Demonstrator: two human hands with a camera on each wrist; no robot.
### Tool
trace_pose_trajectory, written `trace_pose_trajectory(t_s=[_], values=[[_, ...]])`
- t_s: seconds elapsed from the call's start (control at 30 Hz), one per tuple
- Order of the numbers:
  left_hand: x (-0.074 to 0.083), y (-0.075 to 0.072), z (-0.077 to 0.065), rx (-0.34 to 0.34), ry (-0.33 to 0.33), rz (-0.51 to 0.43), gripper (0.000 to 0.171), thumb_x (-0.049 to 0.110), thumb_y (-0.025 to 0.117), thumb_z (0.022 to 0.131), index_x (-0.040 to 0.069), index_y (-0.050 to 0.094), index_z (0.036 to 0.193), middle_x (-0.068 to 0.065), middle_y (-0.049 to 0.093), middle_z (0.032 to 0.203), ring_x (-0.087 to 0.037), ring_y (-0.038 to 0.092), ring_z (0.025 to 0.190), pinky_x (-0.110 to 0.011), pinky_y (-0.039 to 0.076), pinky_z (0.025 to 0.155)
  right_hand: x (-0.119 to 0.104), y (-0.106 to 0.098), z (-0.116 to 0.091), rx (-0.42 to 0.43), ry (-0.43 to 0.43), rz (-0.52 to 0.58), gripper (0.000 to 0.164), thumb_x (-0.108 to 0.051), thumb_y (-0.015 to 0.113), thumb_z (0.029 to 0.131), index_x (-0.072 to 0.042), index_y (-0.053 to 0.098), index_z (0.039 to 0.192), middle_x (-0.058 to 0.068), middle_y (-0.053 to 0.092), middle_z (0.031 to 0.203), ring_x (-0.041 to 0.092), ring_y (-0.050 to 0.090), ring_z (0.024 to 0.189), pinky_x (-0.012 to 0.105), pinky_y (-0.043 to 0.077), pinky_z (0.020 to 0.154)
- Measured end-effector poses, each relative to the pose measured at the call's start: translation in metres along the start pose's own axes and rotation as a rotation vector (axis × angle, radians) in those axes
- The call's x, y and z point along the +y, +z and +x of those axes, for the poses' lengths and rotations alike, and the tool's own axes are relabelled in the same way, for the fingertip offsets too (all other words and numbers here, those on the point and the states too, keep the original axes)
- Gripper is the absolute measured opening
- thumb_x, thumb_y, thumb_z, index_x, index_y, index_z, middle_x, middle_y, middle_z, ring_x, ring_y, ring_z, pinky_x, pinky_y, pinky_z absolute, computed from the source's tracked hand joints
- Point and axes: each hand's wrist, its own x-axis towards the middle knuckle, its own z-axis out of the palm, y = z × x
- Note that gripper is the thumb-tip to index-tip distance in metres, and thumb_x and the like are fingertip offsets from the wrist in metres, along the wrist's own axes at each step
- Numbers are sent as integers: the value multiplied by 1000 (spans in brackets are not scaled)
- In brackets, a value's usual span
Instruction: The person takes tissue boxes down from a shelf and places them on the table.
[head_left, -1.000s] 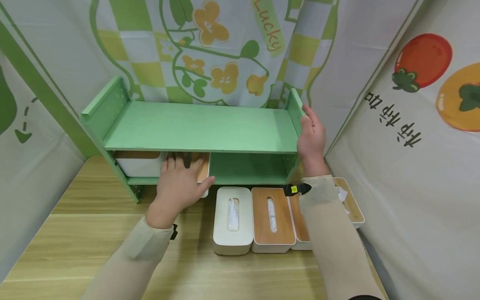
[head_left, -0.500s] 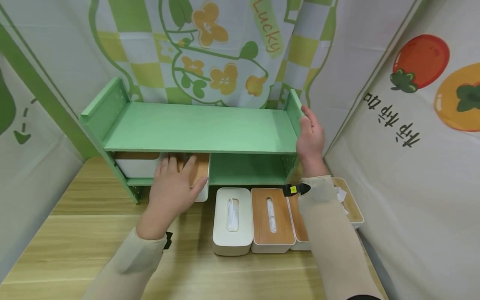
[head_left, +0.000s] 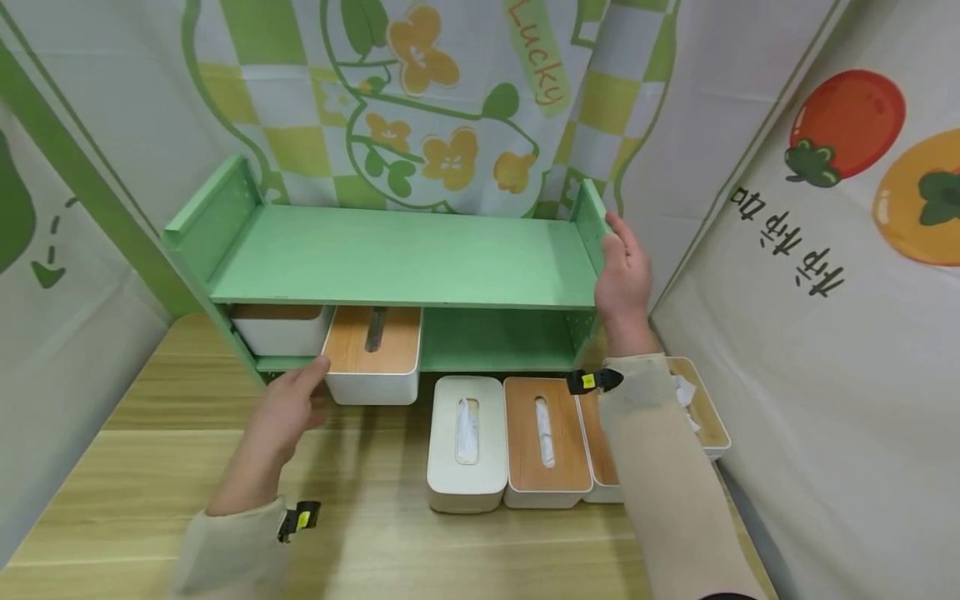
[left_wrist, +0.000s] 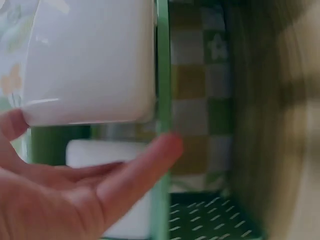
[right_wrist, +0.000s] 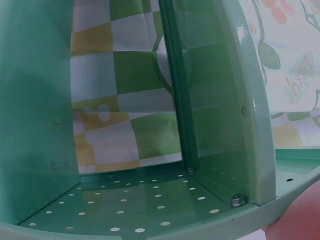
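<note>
A white tissue box with a wood-look lid (head_left: pixel 375 346) sits on the green shelf's (head_left: pixel 412 254) lower level, its front end jutting past the edge. My left hand (head_left: pixel 281 412) is low at its front left, thumb tip touching the box's side. In the left wrist view, the other fingers (left_wrist: pixel 145 177) of that hand stretch out apart from the white box (left_wrist: pixel 90 65). My right hand (head_left: pixel 625 279) rests against the outside of the shelf's right side panel (head_left: pixel 590 221), fingers fairly straight. In the right wrist view only a bit of that hand (right_wrist: pixel 297 217) shows.
Another white box (head_left: pixel 281 333) stands at the lower level's left end. On the wooden table (head_left: pixel 360 533), a cream tissue box (head_left: pixel 467 483), a wood-lidded tissue box (head_left: pixel 562 408) and another beside it line up. A bin with white tissue (head_left: pixel 708 408) stands at right.
My left hand has come off the box's lid and moved down and left to its side. The box juts out slightly further than a second ago. My right hand stays put.
</note>
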Motion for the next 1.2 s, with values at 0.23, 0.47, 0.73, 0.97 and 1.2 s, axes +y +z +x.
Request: trace_pose_trajectory(t_s=[0.23, 0.47, 0.73, 0.97, 1.2], values=[[-13, 5, 13, -197, -22, -508, 89, 56, 41, 103, 2, -5, 158, -33, 13, 156, -45, 34, 136, -55, 37, 105, 1, -1, 0, 0, 0, -6, 47, -37, 33, 106, -26, 48, 149, -5, 26, 50, 10, 19, 38, 28, 20, 38], [-15, 4, 12, -196, -17, -545, 85, 49, 43, 105, -1, -2, 157, -33, 20, 152, -22, 55, 114, -40, 48, 95, 2, -1, 0, 5, 4, 2, 47, -35, 33, 105, -26, 49, 149, -5, 26, 50, 11, 18, 39, 27, 20, 38], [-16, -1, 15, -239, -11, -538, 85, 54, 40, 104, 6, -3, 159, -31, 11, 158, -36, 38, 133, -42, 46, 96, 0, -1, -1, 9, 9, 12, 47, -36, 34, 105, -27, 48, 149, -5, 26, 51, 11, 19, 39, 27, 20, 38], [-17, -6, 29, -308, -52, -544, 84, 51, 42, 104, 10, -7, 159, -27, 7, 160, -38, 37, 133, -41, 47, 92, 1, -2, 0, 13, 4, 4, 48, -35, 34, 105, -25, 48, 149, -5, 25, 51, 11, 18, 39, 27, 19, 38], [-20, -14, 26, -370, -49, -511, 77, 42, 39, 106, 2, -2, 158, -34, 16, 155, -24, 60, 111, -44, 49, 90, 3, -1, 2, 2, -3, 7, 47, -37, 34, 106, -25, 48, 149, -5, 26, 51, 11, 19, 39, 28, 20, 38]])
